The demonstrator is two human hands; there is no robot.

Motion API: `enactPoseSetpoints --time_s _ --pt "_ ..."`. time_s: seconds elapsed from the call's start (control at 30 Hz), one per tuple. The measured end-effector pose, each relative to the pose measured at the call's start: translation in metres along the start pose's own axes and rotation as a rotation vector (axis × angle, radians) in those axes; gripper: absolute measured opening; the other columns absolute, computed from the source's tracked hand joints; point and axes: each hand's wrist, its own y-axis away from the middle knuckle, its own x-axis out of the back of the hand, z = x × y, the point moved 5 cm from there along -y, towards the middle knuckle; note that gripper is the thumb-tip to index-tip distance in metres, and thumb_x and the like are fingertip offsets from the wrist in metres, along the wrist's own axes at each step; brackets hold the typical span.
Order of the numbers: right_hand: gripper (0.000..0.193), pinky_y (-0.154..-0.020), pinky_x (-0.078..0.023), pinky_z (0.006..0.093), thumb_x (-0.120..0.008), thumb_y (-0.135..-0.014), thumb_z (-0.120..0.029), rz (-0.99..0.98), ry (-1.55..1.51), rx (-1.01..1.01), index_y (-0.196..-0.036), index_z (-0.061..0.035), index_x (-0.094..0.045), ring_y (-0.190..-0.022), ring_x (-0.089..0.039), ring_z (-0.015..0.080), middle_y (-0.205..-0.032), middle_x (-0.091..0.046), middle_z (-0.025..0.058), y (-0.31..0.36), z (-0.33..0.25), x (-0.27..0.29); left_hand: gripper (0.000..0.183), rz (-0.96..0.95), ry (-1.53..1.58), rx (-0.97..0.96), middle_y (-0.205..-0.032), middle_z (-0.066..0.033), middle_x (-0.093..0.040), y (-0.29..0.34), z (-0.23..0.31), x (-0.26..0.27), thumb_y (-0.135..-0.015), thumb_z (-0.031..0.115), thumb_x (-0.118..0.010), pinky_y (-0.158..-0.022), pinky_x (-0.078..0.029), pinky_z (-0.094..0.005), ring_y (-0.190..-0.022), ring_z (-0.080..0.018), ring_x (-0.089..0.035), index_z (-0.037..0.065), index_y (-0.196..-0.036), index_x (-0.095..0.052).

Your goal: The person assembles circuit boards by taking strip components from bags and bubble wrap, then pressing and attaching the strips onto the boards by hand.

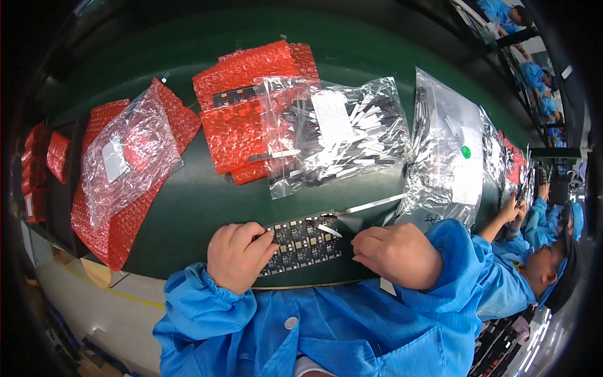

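A black circuit board panel (300, 246), divided into several small boards with tiny pale parts, lies on the green tabletop close to my body. My left hand (242, 256) is closed on the panel's left end, thumb and fingers at its edge. Just off the right end, my right hand (399, 252) is closed with thumb and fingertips together; whatever they pinch, if anything, is hidden. A short white strip (329, 231) lies slantwise over the panel's upper right. From the panel's top right corner a long thin pale strip (370, 204) runs toward the bags on the right.
Beyond the panel lies a clear bag of black and white strips (358, 135), partly over red bubble wrap (233, 138). Another clear bag (455, 157) is at right. More red bubble wrap (119, 235) under crumpled clear plastic (138, 138) is at left. Co-workers in blue sit along the right.
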Motion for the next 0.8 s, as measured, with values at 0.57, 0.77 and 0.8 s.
enactPoseSetpoints --time_s 0.57,0.77,0.8 --pt "0.012 -0.057 -0.046 0.0361 -0.064 -0.074 -0.016 0.199 -0.306 -0.137 -0.075 -0.0049 -0.06 -0.065 -0.058 0.029 -0.072 -0.059 0.0123 -0.064 0.004 -0.03 0.023 0.002 0.007 -0.007 -0.081 -0.0031 -0.052 0.0 0.001 0.0 -0.062 0.012 -0.069 -0.064 -0.043 -0.0332 -0.07 -0.0212 -0.051 0.007 -0.084 -0.063" --pt "0.013 -0.056 -0.046 0.0356 -0.063 -0.075 -0.018 0.159 -0.295 -0.196 -0.075 -0.0051 -0.06 -0.063 -0.058 0.0287 -0.069 -0.059 0.012 -0.076 0.005 -0.036 0.023 0.006 -0.01 -0.019 -0.081 -0.0004 -0.05 0.003 -0.001 0.0 -0.066 0.016 -0.067 -0.064 -0.042 -0.0321 -0.071 -0.0184 -0.05 0.01 -0.087 -0.061" --pt "0.014 -0.056 -0.045 0.0356 -0.063 -0.075 -0.019 0.149 -0.268 -0.183 -0.075 -0.0055 -0.061 -0.063 -0.058 0.0284 -0.068 -0.059 0.0114 -0.077 0.002 -0.037 0.024 0.012 0.008 -0.018 -0.081 -0.0016 -0.051 0.002 0.0 0.0 -0.064 0.014 -0.068 -0.063 -0.042 -0.0328 -0.07 -0.0197 -0.05 0.009 -0.086 -0.062"
